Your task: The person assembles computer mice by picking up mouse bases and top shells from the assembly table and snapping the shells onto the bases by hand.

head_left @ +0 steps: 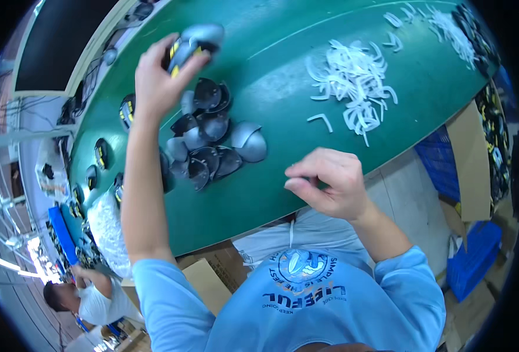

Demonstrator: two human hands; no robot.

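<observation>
At the far left of the green table, my left hand is wrapped round a black-and-yellow part with a rounded grey shell, lifted above the surface and a little blurred. Below it lies a cluster of grey and black curved shells, some overlapping with their dark hollow sides up. My right hand hovers over the near table edge, thumb and forefinger drawn together and the other fingers curled. Whatever it may hold is hidden. Beyond it, a pile of white curved strips spreads over the table, with one bent strip lying apart.
More black-and-yellow parts line the left side of the table, near a clear plastic bag. At right stand an open cardboard box and a blue crate. A co-worker is at the lower left.
</observation>
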